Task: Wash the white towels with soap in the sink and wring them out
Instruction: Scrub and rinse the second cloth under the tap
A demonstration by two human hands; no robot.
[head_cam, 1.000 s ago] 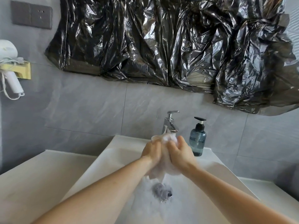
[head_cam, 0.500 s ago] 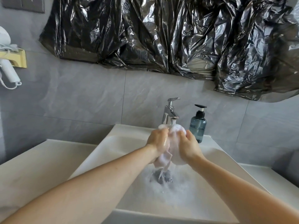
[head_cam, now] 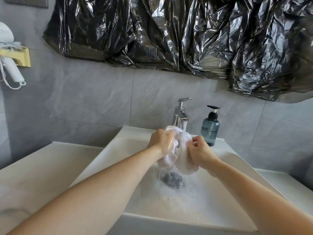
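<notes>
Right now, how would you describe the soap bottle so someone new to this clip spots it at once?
Start at the white sink under the grey tiled wall. On its back ledge stands the chrome faucet, and just right of it, apart from it, stands the soap bottle. It is the only tinted blue-grey see-through thing there, upright, with a black pump top.

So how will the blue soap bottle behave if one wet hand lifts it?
The soap bottle is tall and narrow with a pump on top, so a sideways push would probably tip it. It looks partly filled, so likely fairly heavy for its size. Its smooth plastic may slip in a soapy grip; both hands look wet.
</notes>
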